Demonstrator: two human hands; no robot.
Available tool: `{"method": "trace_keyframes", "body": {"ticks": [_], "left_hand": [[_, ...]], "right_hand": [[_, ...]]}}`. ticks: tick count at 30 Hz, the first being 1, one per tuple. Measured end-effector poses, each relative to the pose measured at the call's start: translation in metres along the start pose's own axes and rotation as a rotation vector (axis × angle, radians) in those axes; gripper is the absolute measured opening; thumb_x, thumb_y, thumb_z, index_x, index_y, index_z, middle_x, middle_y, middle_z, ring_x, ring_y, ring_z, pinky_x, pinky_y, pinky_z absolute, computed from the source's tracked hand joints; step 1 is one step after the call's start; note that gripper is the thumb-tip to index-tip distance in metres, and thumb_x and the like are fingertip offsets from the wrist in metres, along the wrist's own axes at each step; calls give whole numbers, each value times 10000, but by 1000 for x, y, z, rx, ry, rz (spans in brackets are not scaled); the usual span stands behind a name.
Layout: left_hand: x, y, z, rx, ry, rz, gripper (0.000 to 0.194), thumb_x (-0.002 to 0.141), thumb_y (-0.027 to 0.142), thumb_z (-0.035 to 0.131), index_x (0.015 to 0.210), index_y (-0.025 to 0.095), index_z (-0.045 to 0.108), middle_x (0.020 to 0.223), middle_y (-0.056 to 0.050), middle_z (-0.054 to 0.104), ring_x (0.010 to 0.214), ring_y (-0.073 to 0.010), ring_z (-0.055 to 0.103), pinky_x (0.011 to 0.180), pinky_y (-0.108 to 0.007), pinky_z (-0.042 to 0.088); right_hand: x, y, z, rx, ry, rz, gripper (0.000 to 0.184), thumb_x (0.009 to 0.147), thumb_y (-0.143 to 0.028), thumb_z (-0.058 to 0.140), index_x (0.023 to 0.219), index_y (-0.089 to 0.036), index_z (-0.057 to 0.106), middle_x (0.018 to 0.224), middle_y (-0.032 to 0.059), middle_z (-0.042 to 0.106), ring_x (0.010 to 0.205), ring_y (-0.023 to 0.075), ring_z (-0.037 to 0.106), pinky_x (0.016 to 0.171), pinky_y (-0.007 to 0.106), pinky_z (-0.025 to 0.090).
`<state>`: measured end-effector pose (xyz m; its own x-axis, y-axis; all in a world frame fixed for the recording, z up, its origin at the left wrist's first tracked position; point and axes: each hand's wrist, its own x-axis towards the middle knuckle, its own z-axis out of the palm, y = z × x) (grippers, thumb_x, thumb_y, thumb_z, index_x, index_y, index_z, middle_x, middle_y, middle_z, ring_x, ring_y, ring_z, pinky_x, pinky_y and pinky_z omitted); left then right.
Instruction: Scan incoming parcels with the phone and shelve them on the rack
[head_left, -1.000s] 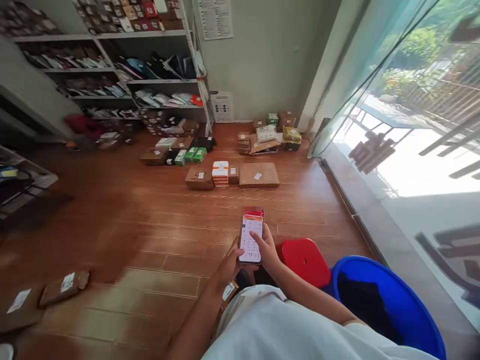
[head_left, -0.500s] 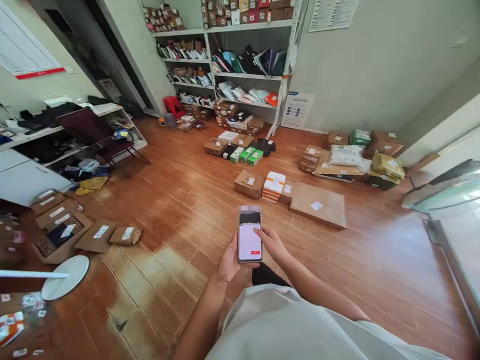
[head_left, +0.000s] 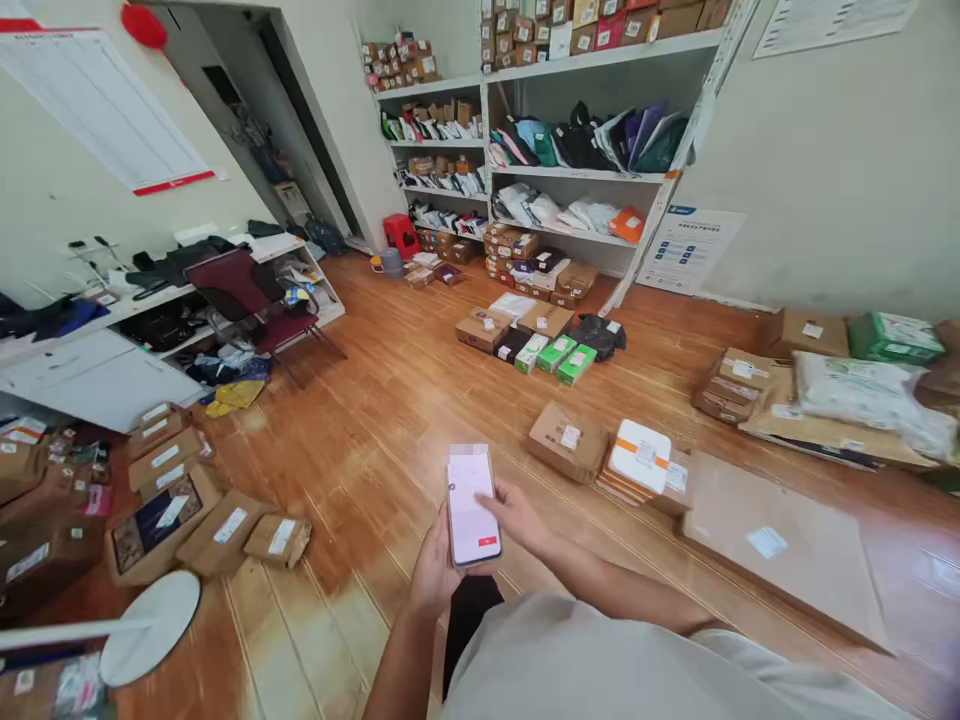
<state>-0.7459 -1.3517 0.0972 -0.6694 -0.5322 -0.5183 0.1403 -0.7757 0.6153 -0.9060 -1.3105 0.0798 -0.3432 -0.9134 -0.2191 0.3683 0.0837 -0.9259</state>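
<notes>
A smartphone with a light screen and a small red button near its bottom is held upright before my body. My left hand is closed around its left side and lower edge. At the right edge sits my right hand, its thumb over the screen and its other fingers mostly hidden behind the phone. The nearest parcels on the floor are a brown carton, a white-and-orange stack and a large flat carton.
Shelves full of parcels stand at the back. Green boxes lie mid-floor. To the left are a desk, a dark red chair, several cartons and a round white stand base. More parcels line the right wall.
My view has turned left and moved forward, so the floor parcels look nearer and farther right. The phone stays in my hands; a dark band at its screen top has turned light.
</notes>
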Motion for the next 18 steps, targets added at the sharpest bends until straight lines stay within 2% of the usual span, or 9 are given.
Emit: {"method": "trace_keyframes", "body": {"ticks": [2, 4, 6, 8, 10, 12, 14, 16, 18], "left_hand": [[50, 48, -41, 20, 44, 11, 962, 752, 734, 639, 1549, 390, 223, 1461, -92, 507, 1133, -353, 619, 733, -442, 601], [105, 101, -76, 55, 19, -23, 1012, 715, 786, 629, 1551, 397, 211, 1453, -104, 513, 1132, -370, 616, 677, -424, 599], [162, 160, -98, 109, -11, -83, 994, 715, 817, 591, 1545, 401, 235, 1414, -97, 550, 1135, -362, 614, 684, -416, 596], [221, 217, -103, 185, -39, -144, 947, 729, 818, 573, 1532, 414, 272, 1368, -81, 586, 1132, -345, 616, 720, -417, 590], [281, 268, -91, 269, -110, -214, 898, 745, 820, 549, 1516, 426, 312, 1349, -71, 599, 1150, -335, 605, 755, -421, 581], [345, 309, -66, 363, -246, -297, 834, 785, 803, 513, 1508, 428, 336, 1344, -71, 599, 1157, -324, 598, 769, -417, 570], [414, 338, -37, 440, -428, -374, 802, 814, 784, 492, 1508, 404, 357, 1319, -92, 605, 1124, -313, 611, 762, -407, 562], [489, 356, -13, 460, -585, -408, 786, 835, 761, 489, 1509, 377, 369, 1253, -110, 621, 1069, -293, 629, 750, -386, 555], [566, 365, -4, 424, -611, -415, 766, 833, 756, 495, 1494, 382, 396, 1144, -96, 635, 1005, -262, 644, 749, -364, 547]], "right_hand": [[71, 9, 27, 36, -77, 14, 522, 497, -295, 945, 944, -190, 696, 883, 13, 743, 827, 240, 665, 752, 362, 510], [141, 15, 53, 96, -93, 14, 652, 416, -204, 965, 1001, -195, 676, 917, 14, 742, 878, 255, 667, 785, 377, 514], [210, 14, 73, 183, -49, 9, 604, 508, -265, 947, 1035, -204, 657, 949, 22, 739, 908, 256, 670, 804, 384, 514], [276, 6, 85, 285, 42, -3, 500, 656, -387, 871, 1067, -214, 645, 981, 34, 737, 917, 253, 677, 813, 386, 513], [337, -9, 81, 378, 154, -30, 462, 736, -482, 794, 1086, -222, 640, 983, 42, 739, 906, 255, 685, 812, 387, 514], [390, -27, 63, 445, 264, -73, 482, 756, -527, 766, 1114, -232, 638, 1001, 47, 740, 920, 264, 688, 831, 394, 514], [435, -45, 31, 485, 361, -120, 489, 777, -550, 748, 1145, -248, 638, 1043, 51, 738, 950, 274, 685, 865, 411, 511], [474, -61, -9, 504, 441, -165, 468, 799, -580, 722, 1137, -264, 652, 1055, 53, 740, 955, 284, 686, 875, 428, 511], [510, -73, -53, 521, 505, -197, 473, 810, -615, 698, 1136, -273, 673, 1060, 56, 742, 968, 292, 683, 889, 437, 509]]}}
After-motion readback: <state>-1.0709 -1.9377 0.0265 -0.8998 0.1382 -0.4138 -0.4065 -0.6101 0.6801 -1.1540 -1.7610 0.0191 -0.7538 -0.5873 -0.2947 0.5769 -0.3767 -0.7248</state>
